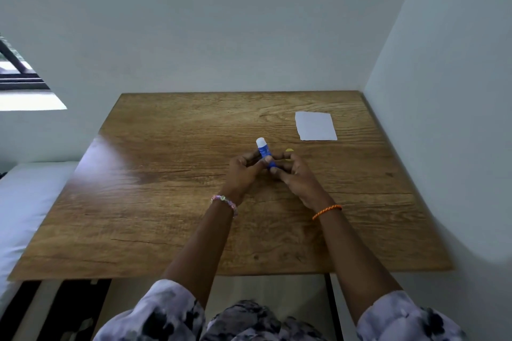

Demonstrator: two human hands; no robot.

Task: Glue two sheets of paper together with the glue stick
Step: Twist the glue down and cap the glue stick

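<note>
A blue glue stick (pixel 264 150) with a white top end is held tilted over the middle of the wooden table (pixel 166 188). My left hand (pixel 243 174) grips its body from the left. My right hand (pixel 296 177) holds its lower end from the right. A small yellow thing (pixel 289 150), maybe the cap, shows just behind my right fingers; I cannot tell whether it lies on the table or is held. A white sheet of paper (pixel 315 126) lies flat at the table's far right; whether it is one sheet or two stacked is unclear.
White walls close off the table at the back and on the right (pixel 443 91). A white mattress (pixel 25 202) lies beside the table's left edge. A window (pixel 16 72) is at the far left.
</note>
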